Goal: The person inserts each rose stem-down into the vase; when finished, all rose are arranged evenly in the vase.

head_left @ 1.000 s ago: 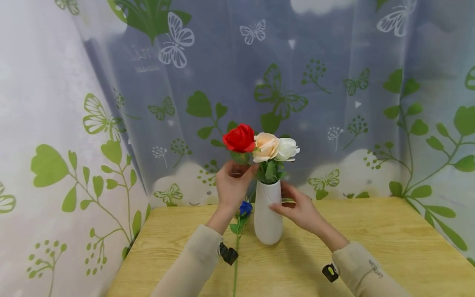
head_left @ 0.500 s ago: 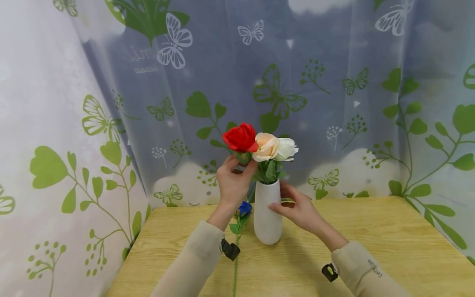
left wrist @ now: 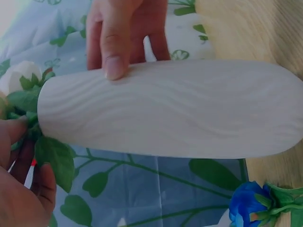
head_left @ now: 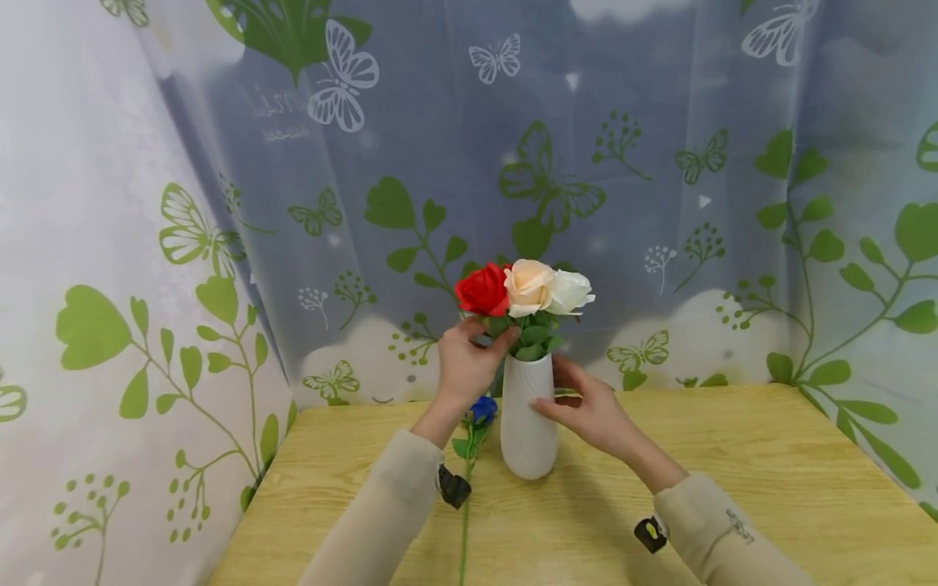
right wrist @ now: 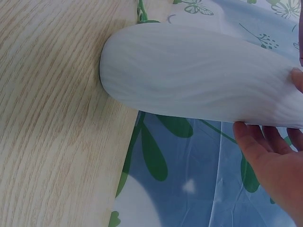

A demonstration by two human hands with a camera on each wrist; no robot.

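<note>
A white vase with a wavy relief stands upright on the wooden table. A peach rose and a white rose stand in it. My left hand pinches the red rose by its stem, below the bloom and beside the vase mouth; the lower stem is hidden. In the left wrist view, the fingers of that hand are among the green leaves at the rim. My right hand holds the upper right side of the vase, thumb in front and fingers behind.
A blue rose lies on the table left of the vase, its long green stem running toward the front edge. A patterned curtain with leaves and butterflies hangs behind the table and along its sides.
The red rose has come down and slightly right, its bloom now level with the peach one. My left hand moved right and a little lower with it. The right hand stays on the vase.
</note>
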